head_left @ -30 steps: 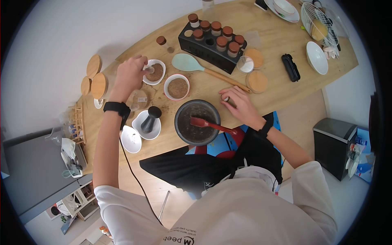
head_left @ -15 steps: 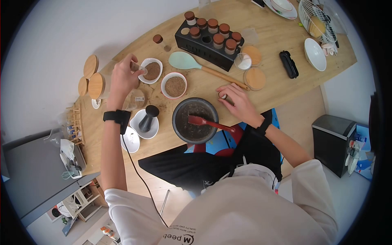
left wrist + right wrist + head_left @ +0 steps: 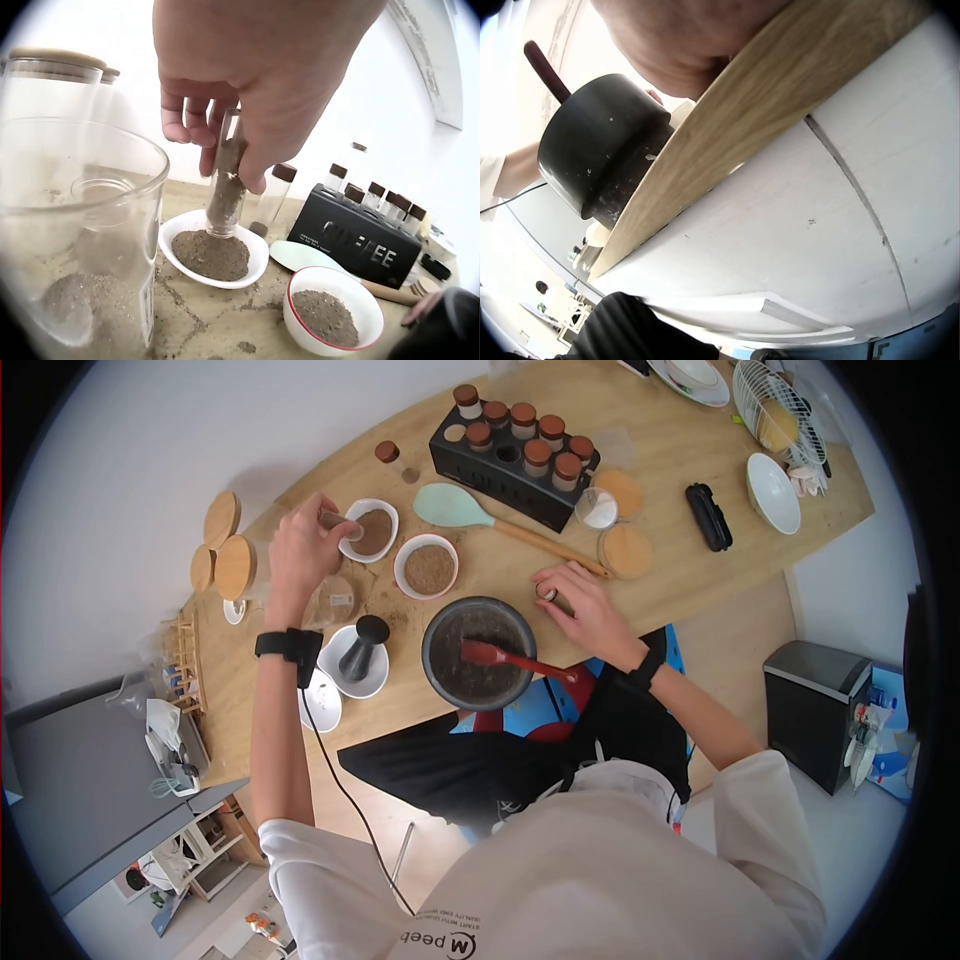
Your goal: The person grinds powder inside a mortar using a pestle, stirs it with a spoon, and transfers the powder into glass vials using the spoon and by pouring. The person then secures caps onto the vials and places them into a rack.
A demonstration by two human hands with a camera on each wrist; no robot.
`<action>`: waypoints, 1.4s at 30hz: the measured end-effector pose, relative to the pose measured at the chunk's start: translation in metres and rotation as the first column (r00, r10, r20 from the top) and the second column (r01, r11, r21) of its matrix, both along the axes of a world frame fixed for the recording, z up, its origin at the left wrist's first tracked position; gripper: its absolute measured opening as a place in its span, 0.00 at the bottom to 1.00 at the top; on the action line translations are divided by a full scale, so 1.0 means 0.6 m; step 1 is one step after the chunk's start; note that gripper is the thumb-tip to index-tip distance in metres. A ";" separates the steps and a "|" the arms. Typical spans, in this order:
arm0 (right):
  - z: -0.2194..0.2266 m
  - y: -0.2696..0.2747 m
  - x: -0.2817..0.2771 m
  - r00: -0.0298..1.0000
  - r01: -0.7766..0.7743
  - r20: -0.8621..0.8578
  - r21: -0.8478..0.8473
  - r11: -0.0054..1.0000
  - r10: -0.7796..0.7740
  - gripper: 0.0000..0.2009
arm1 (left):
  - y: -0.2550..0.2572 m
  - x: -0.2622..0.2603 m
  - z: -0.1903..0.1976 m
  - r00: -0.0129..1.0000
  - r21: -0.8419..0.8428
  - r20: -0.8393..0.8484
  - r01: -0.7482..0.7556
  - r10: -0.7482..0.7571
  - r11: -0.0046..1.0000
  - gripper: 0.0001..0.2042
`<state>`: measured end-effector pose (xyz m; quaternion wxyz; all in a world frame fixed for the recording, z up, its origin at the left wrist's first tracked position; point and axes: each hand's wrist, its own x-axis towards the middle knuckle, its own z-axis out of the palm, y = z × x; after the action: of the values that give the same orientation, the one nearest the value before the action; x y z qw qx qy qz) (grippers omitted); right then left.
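Observation:
My left hand pinches a clear glass tube between thumb and fingers. Brown powder fills much of the tube, and its lower end meets the powder in a small white dish. Beside that dish stands a red-rimmed white bowl, also holding brown powder. Resting near the table's front edge, my right hand holds a small round cap between curled fingers and thumb. To its left sits a dark mortar with a red spatula lying across it.
A black rack holds several brown-capped tubes, with another capped tube beside it. A pale green spatula lies before the rack. Near my left wrist are a glass jar and a dark pestle in a white bowl.
My left hand has drawn slightly left, and more of the tube shows at the dish's edge. The right hand keeps its place with the cap. The head view has shifted a little.

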<state>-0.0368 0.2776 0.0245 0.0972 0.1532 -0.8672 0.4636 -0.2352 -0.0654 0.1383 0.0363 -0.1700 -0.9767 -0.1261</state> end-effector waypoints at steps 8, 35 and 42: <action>-0.002 -0.002 -0.001 1.000 -0.007 0.007 -0.003 1.000 0.007 0.10 | -0.003 0.000 0.002 0.999 -0.016 -0.034 -0.004 0.004 1.000 0.18; -0.002 -0.002 -0.003 1.000 -0.004 -0.006 0.014 1.000 0.004 0.10 | -0.003 -0.049 -0.013 1.000 0.147 0.024 -0.005 0.001 0.989 0.18; -0.004 -0.002 0.000 1.000 -0.005 0.013 0.024 1.000 0.004 0.10 | -0.001 -0.037 -0.010 0.999 0.220 0.033 -0.026 0.019 0.975 0.19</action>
<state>-0.0367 0.2766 0.0224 0.0887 0.1533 -0.8731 0.4543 -0.2575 -0.0659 0.1322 0.0413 -0.1517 -0.9590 -0.2356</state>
